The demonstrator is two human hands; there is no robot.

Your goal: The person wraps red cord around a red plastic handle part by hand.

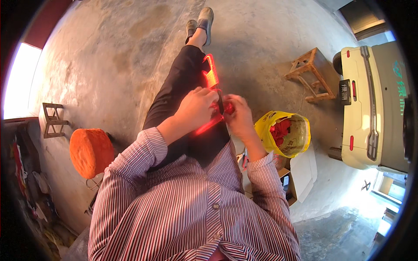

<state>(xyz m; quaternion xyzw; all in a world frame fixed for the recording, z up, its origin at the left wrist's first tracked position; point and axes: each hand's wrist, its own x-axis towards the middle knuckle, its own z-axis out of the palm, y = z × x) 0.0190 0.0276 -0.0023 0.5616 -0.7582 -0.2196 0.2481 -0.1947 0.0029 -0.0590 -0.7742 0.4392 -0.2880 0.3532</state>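
A bright red, see-through strip (211,78), glowing in the sunlight, lies over my dark-trousered legs and runs down between my hands. My left hand (196,107) has its fingers bent closed on the strip. Opposite it, my right hand (239,116) pinches a bunched red part of the same material; its fingers are a little blurred. Between the two hands stands a narrow dark piece (220,102), whose kind I cannot make out. Right of my right hand, an open yellow plastic bag (303,135) holds crumpled red material (281,132).
On the right are a wooden stool (310,71) and the rear of a cream vehicle (359,108). An open cardboard box (292,187) with a phone (285,182) sits by my right elbow. An orange round stool (90,152) and a small wooden stool (53,121) stand left.
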